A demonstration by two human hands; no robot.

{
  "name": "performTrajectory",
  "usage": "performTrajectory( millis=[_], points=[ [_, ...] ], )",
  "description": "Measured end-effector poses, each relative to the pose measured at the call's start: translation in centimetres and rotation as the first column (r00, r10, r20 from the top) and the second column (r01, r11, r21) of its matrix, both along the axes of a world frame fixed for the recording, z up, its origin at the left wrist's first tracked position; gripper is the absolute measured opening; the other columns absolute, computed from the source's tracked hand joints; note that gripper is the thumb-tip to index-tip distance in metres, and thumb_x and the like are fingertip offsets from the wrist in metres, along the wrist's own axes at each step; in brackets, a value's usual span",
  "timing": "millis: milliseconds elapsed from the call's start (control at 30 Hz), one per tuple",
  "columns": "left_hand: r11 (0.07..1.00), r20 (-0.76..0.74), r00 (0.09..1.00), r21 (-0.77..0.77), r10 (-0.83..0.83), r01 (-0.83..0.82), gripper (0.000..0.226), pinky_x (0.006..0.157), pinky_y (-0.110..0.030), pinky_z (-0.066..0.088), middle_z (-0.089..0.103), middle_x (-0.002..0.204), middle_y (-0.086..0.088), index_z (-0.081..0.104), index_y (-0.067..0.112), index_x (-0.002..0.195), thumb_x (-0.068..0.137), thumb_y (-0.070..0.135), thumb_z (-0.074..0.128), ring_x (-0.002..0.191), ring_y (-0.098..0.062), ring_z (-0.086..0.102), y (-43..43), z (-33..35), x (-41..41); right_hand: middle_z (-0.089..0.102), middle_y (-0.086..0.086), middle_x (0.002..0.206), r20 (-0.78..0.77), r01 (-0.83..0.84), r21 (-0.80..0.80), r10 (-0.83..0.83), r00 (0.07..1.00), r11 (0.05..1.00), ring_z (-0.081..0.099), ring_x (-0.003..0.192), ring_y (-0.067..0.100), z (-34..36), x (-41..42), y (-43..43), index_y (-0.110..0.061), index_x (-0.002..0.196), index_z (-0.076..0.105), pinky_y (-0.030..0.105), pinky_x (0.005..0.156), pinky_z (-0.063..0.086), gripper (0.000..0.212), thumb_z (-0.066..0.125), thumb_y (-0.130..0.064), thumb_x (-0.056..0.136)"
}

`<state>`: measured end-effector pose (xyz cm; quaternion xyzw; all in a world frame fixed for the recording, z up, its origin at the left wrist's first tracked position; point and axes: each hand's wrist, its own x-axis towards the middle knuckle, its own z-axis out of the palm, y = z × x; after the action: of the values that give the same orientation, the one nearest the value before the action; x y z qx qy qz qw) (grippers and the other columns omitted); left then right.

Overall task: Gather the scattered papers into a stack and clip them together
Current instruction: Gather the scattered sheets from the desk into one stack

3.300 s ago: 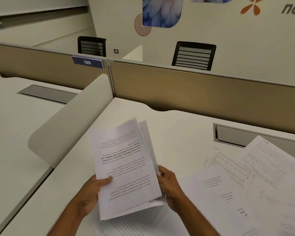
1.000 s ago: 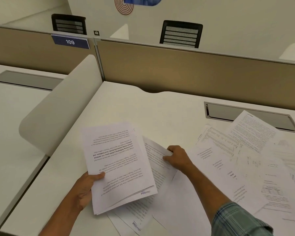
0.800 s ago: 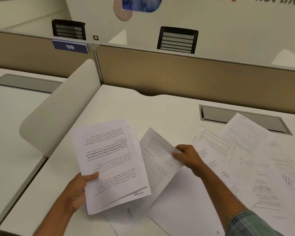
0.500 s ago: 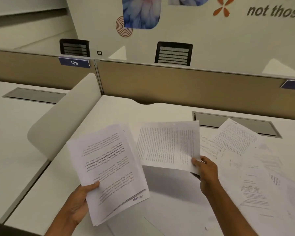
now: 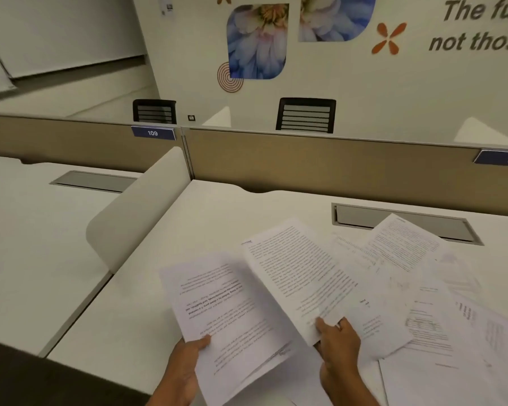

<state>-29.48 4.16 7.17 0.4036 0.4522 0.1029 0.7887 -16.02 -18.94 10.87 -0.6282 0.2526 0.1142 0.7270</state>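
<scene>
Two hands carried paper above the near edge of the desk [image 5: 223, 206]. The left hand [image 5: 185, 364] pinched the gathered stack [image 5: 229, 312] at its near left corner, thumb on top, so the stack tilted up with its long axis running away from the person and slightly leftward; its print read upside down. The right hand [image 5: 339, 338] was closed on the near edge of a single printed sheet [image 5: 296, 273], thumb and fingers clamping it, and that sheet rose away to the upper left, its left edge just beside or overlapping the right edge of the stack; which of the two could not be told.

The coming move, as I judge it, turned on that narrow relation: the single sheet lay immediately right of the stack, roughly parallel to it but fanned outward at the far end, so it needed swinging left and squaring onto the pile. The right hand was the nearer one for that, and for everything after.

Beyond and to the right of the right hand, the remaining loose papers [image 5: 428, 326] lay overlapped at mixed angles on the desk, reaching back to a grey cable tray lid [image 5: 364, 216]. No clip was visible.

Left of the hands stood a rounded white side divider [image 5: 138, 215]; ahead, a tan partition [image 5: 335, 162] with numbered tags, two dark chair backs behind it, and a wall with flower graphics.
</scene>
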Motion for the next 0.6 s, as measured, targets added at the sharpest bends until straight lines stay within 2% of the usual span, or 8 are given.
performTrajectory(
  millis=[67, 133, 267, 367, 433, 533, 600],
  points=[
    [1.000, -0.005, 1.000, 0.007, -0.026, 0.026, 0.046, 0.112, -0.066, 0.039, 0.059, 0.142, -0.028, 0.052, -0.001, 0.145, 0.100, -0.006, 0.054, 0.128, -0.049, 0.057, -0.6, 0.1, 0.6, 0.067, 0.006, 0.111, -0.006, -0.033, -0.016, 0.033, 0.999, 0.999, 0.065, 0.097, 0.028, -0.7, -1.8, 1.3, -0.003, 0.123, 0.066, 0.041, 0.093, 0.056, 0.029, 0.063, 0.006, 0.095],
    [0.999, 0.000, 0.999, 0.004, -0.034, 0.034, 0.042, 0.111, -0.066, 0.041, 0.062, 0.138, -0.029, 0.054, -0.002, 0.142, 0.100, -0.004, 0.055, 0.125, -0.049, 0.059, -0.7, 0.3, 1.4, 0.067, 0.007, 0.110, -0.008, -0.060, -0.040, 0.060, 0.998, 0.997, 0.066, 0.105, 0.032, -1.4, -3.1, 2.8, 0.000, 0.127, 0.065, 0.050, 0.102, 0.055, 0.032, 0.063, 0.005, 0.095],
    [0.999, 0.032, 0.999, 0.015, -0.035, 0.034, 0.038, 0.108, -0.061, 0.046, 0.066, 0.133, -0.026, 0.057, 0.000, 0.138, 0.102, 0.008, 0.058, 0.122, -0.045, 0.062, 0.5, 0.1, 3.0, 0.071, 0.012, 0.110, -0.055, -0.087, -0.070, 0.083, 0.995, 0.994, 0.068, 0.106, 0.034, -3.2, -4.6, 6.3, 0.000, 0.122, 0.067, 0.057, 0.102, 0.054, 0.030, 0.064, 0.006, 0.093],
    [0.997, 0.044, 0.998, 0.058, -0.050, 0.047, 0.031, 0.087, -0.045, 0.058, 0.073, 0.124, -0.017, 0.062, 0.010, 0.131, 0.101, 0.020, 0.061, 0.109, -0.035, 0.070, 1.7, 0.4, 3.4, 0.072, 0.013, 0.110, -0.089, -0.114, -0.076, 0.107, 0.990, 0.991, 0.068, 0.108, 0.035, -4.0, -5.6, 9.0, 0.000, 0.122, 0.067, 0.056, 0.104, 0.054, 0.031, 0.065, 0.007, 0.092],
    [0.996, 0.037, 0.998, 0.078, -0.051, 0.048, 0.030, 0.079, -0.038, 0.059, 0.075, 0.122, -0.012, 0.063, 0.015, 0.129, 0.100, 0.025, 0.063, 0.106, -0.031, 0.072, 2.5, 0.3, 3.3, 0.072, 0.010, 0.108, -0.101, -0.138, -0.098, 0.128, 0.987, 0.986, 0.068, 0.106, 0.032, -4.1, -6.2, 10.6, -0.002, 0.123, 0.068, 0.052, 0.104, 0.054, 0.031, 0.065, 0.005, 0.092],
    [0.991, 0.006, 0.997, 0.105, -0.079, 0.078, 0.035, 0.089, -0.040, 0.056, 0.074, 0.122, -0.010, 0.062, 0.015, 0.131, 0.099, 0.027, 0.065, 0.110, -0.031, 0.069, 3.7, -0.7, 3.4, 0.071, 0.002, 0.103, -0.087, -0.181, -0.116, 0.172, 0.981, 0.977, 0.067, 0.097, 0.023, -3.9, -7.0, 12.5, -0.007, 0.120, 0.069, 0.036, 0.098, 0.055, 0.029, 0.065, 0.003, 0.093],
    [0.985, -0.013, 0.993, 0.126, -0.120, 0.120, 0.038, 0.098, -0.045, 0.054, 0.072, 0.125, -0.013, 0.061, 0.012, 0.133, 0.098, 0.021, 0.067, 0.113, -0.033, 0.067, 4.5, -1.9, 3.6, 0.072, 0.002, 0.107, -0.098, -0.220, -0.093, 0.211, 0.973, 0.971, 0.068, 0.097, 0.021, -3.9, -7.5, 13.5, -0.009, 0.118, 0.069, 0.035, 0.096, 0.057, 0.028, 0.065, 0.003, 0.092]
  ],
)
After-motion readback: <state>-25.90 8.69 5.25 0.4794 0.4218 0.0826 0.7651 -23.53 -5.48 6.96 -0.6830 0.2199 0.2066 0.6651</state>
